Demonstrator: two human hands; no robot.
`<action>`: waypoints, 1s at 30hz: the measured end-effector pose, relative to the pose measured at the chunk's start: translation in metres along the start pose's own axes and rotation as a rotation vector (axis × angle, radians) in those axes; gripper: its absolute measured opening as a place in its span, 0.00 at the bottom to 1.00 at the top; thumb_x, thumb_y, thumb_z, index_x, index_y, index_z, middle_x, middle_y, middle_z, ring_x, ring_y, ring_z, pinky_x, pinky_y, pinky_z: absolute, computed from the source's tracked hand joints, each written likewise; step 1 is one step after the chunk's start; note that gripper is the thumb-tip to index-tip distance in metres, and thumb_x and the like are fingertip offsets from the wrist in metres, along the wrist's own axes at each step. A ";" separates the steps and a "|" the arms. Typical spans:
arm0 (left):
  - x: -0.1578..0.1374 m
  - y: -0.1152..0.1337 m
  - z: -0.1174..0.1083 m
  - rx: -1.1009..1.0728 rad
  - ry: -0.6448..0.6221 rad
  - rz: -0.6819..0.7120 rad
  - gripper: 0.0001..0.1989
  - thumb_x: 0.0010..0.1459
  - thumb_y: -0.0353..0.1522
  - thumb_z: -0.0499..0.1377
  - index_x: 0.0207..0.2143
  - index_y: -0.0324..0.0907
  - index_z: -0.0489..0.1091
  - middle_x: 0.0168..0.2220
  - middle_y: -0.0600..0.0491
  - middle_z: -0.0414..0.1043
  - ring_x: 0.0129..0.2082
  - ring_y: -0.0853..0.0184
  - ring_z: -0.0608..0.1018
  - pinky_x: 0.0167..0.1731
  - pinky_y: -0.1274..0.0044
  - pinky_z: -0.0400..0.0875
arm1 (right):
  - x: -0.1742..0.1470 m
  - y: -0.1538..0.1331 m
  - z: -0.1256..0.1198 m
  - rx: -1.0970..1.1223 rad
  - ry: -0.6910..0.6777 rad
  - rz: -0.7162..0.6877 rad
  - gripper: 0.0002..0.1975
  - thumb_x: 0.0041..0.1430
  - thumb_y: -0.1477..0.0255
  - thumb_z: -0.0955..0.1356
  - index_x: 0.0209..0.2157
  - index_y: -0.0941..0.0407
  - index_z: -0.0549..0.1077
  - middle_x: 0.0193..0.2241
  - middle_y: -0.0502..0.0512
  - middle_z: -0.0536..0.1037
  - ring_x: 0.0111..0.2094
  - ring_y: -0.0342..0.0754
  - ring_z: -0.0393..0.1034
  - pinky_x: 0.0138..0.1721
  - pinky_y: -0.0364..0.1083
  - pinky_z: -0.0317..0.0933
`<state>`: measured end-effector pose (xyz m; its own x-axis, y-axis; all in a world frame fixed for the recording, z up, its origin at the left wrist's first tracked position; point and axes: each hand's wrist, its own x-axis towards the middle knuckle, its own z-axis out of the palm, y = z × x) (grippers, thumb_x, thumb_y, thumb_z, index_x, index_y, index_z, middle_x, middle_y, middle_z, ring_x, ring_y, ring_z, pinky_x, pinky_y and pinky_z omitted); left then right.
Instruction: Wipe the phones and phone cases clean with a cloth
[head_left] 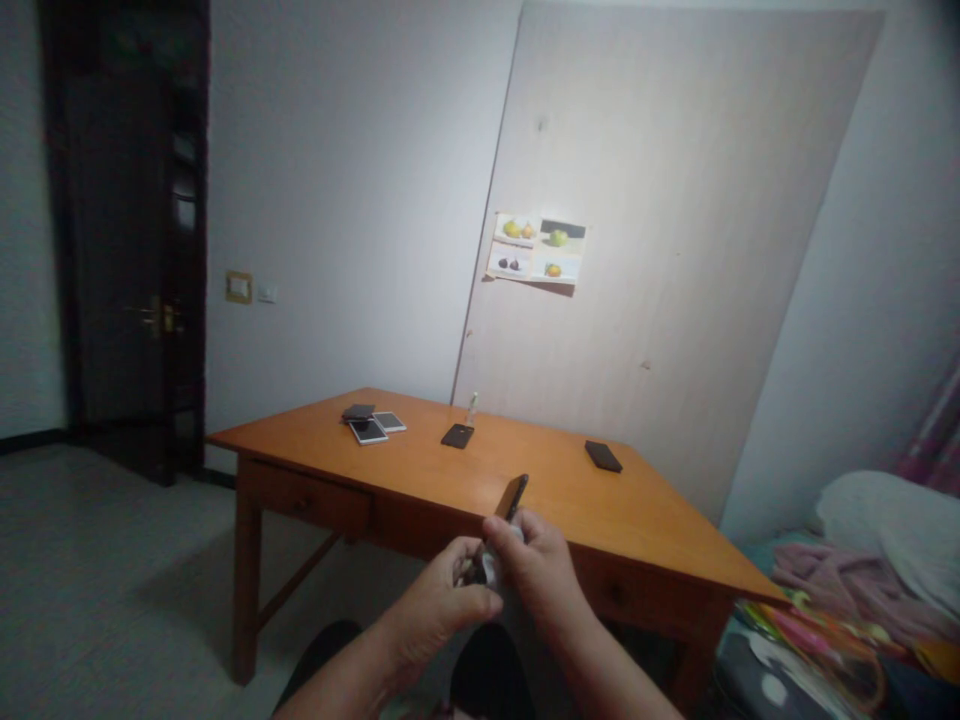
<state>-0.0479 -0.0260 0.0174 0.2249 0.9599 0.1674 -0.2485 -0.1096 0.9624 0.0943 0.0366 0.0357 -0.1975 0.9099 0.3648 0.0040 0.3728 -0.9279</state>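
Observation:
A dark smartphone (513,497) is held up between my two hands in front of the table's near edge, tilted and seen nearly edge-on. My left hand (446,595) is closed round its lower end. Higher up, my right hand (536,560) grips the phone with the thumb lying across it. A crumpled white cloth or tissue (492,570) shows between the hands, pressed against the phone; its full shape is hidden by the fingers.
On the wooden table (420,465) lie several flat devices (369,431) at the left, a black phone (457,436) beside a small clear bottle (472,408), and another dark phone (603,456) at the right. A bed with piled fabric (847,590) stands at the right.

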 end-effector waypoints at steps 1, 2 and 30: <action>-0.001 0.000 0.000 0.002 -0.014 0.009 0.21 0.46 0.30 0.65 0.44 0.40 0.67 0.44 0.49 0.71 0.49 0.57 0.70 0.48 0.70 0.61 | 0.007 -0.003 -0.004 0.005 0.054 -0.005 0.26 0.48 0.49 0.74 0.20 0.54 0.63 0.16 0.44 0.62 0.20 0.41 0.56 0.22 0.42 0.52; -0.001 -0.001 0.001 0.004 -0.026 0.016 0.21 0.46 0.30 0.64 0.44 0.41 0.67 0.45 0.49 0.71 0.51 0.57 0.70 0.49 0.69 0.61 | 0.013 -0.006 -0.008 0.022 0.101 -0.019 0.26 0.49 0.48 0.73 0.20 0.54 0.63 0.16 0.44 0.62 0.20 0.42 0.56 0.22 0.42 0.53; 0.001 -0.004 0.000 -0.169 -0.041 -0.149 0.22 0.42 0.36 0.63 0.43 0.41 0.67 0.31 0.58 0.60 0.26 0.74 0.58 0.25 0.79 0.48 | -0.027 0.004 0.006 -0.243 0.072 -0.456 0.08 0.60 0.64 0.71 0.37 0.53 0.73 0.31 0.51 0.74 0.33 0.47 0.68 0.35 0.45 0.63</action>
<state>-0.0464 -0.0244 0.0143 0.3083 0.9506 0.0377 -0.3631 0.0809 0.9282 0.0937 0.0124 0.0213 -0.1647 0.6521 0.7400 0.1621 0.7580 -0.6318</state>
